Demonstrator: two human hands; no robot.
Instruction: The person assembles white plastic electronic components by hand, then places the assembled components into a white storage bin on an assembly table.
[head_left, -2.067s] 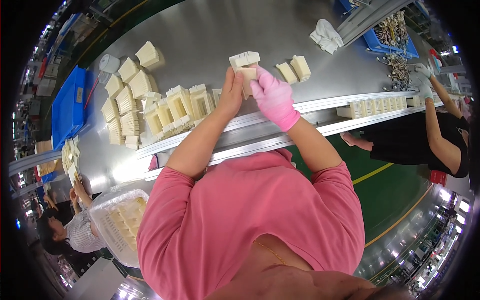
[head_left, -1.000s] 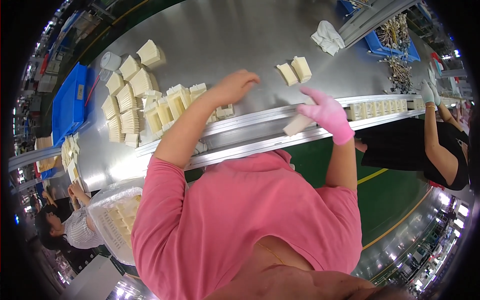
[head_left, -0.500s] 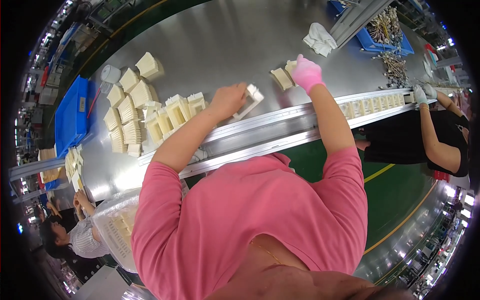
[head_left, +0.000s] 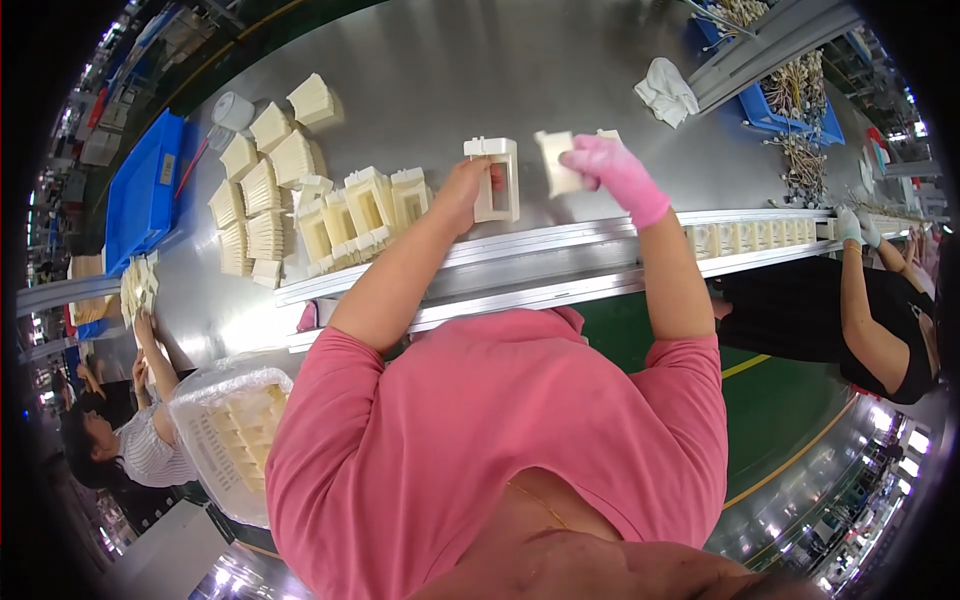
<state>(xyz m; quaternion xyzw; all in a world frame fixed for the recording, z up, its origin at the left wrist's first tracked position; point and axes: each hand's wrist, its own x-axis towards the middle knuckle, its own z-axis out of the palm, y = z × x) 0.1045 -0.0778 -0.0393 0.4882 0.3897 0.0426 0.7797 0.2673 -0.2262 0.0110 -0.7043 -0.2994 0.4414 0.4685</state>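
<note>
My bare left hand (head_left: 463, 194) grips a white rectangular plastic frame (head_left: 513, 180) by its left side, and some fingers show through its opening. Close by on the right, my right hand (head_left: 622, 178), in a pink glove, is closed on a cream plastic panel (head_left: 556, 166) with slightly curved edges. The panel is just apart from the frame. Behind the glove, part of another cream piece (head_left: 608, 134) shows; the rest of it is hidden. Several cream frames (head_left: 368, 200) stand in a row to the left of my left hand.
Stacks of cream panels (head_left: 262, 215) lie left, near a blue tray (head_left: 146, 190) and a white roll (head_left: 232, 112). A metal rail (head_left: 560, 240) runs along the near edge, carrying frames (head_left: 755, 237) at right. Beyond are a white cloth (head_left: 667, 92) and wire bundles (head_left: 795, 85). Co-workers sit at both sides.
My right hand has lifted a cream panel off the table and brought it left toward the frame. My left hand has turned the white frame from a slant to nearly straight.
</note>
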